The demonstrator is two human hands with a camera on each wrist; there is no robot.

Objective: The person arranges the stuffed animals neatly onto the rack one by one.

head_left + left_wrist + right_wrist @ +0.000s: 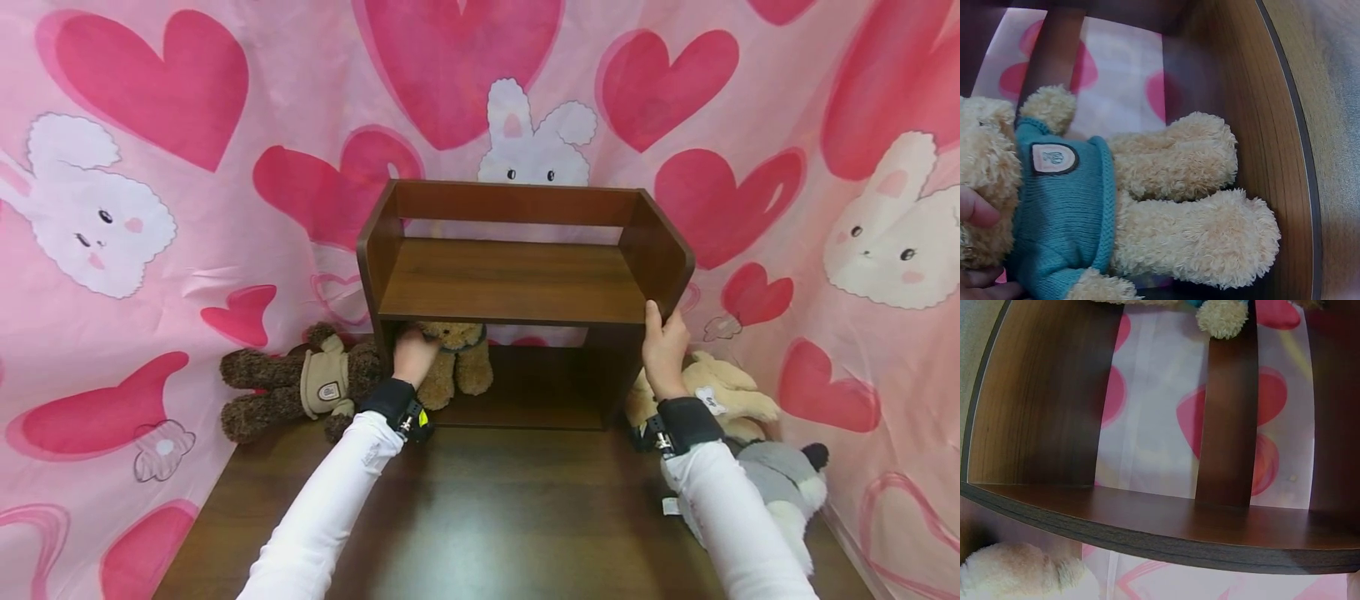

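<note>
A brown wooden two-tier shelf [517,279] stands on the desk. Reaching into the left of its lower compartment, my left hand [415,357] holds a tan teddy bear [1179,231] by the head, thumb on the fur and fingers beneath. The bear wears a teal knitted sweater [1063,206] with a pale patch; its legs point down to the lower board. In the head view, the shelf's middle board hides the top of its head. My right hand [663,350] grips the front edge of the shelf's right side panel [663,242], its thumb at the middle board's end.
Left of the shelf, a dark brown teddy bear [300,383] in a beige top leans sideways. On the right lie a cream plush toy [723,387] and a grey and white plush toy [780,479], partly behind my right arm. A pink heart-patterned cloth [315,75] hangs around the desk [480,517].
</note>
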